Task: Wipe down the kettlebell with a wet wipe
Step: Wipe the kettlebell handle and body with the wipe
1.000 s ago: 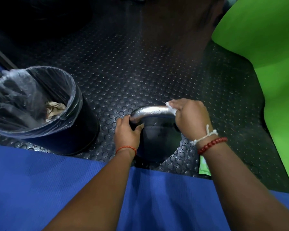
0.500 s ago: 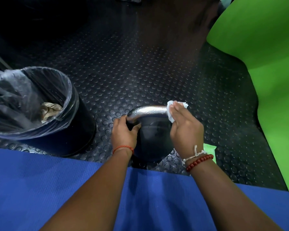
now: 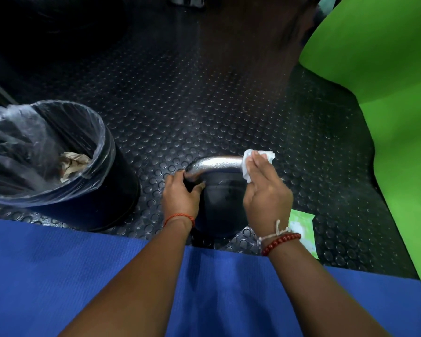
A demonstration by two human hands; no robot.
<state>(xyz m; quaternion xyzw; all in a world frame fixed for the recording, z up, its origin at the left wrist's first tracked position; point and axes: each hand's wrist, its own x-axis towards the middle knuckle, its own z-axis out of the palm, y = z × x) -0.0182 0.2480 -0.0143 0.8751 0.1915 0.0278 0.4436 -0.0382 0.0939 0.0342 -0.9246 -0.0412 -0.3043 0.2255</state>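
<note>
The kettlebell (image 3: 219, 205) sits upright on the studded rubber floor (image 3: 180, 105), just past the far edge of the blue mat (image 3: 58, 276). It's btwn the bin (image 3: 112, 190) on the left and the wipe packet (image 3: 301, 229) on the right. It has a black round body w/ a bright metal handle (image 3: 216, 162) arching over the top.

The left hand (image 3: 180, 198) grips the left end of the handle where it meets the body, thumb and fingers curled round it. The right hand (image 3: 265, 193) has its fingers (image 3: 255, 166) straight and together. They lie flat over the wet wipe (image 3: 259, 155) and press it onto the right end of the handle. The thumb is out of sight, so whether it also pinches the wipe can't be told.

Handling, as a judgement:
- **Kettlebell:** prob. heavy, rigid, not fragile. Wiping pressure alone shouldn't shift it, but the round body could rock if tipped, so a bracing hand low on the handle makes sense.
- **Handle:** looks smooth w/ a wet sheen, i.e. likely slippery.
- **Where to hold:** a full wrap at the handle's end or middle. The curved body gives nothing to hook onto.
- **Wipe:** light, limp, thin. It'll bunch and slide unless pinned by flat fingers or wrapped round the bar, and it may tear if it snags.
- **Underside:** needs a tilt, w/ care for fingers near the floor.
</note>
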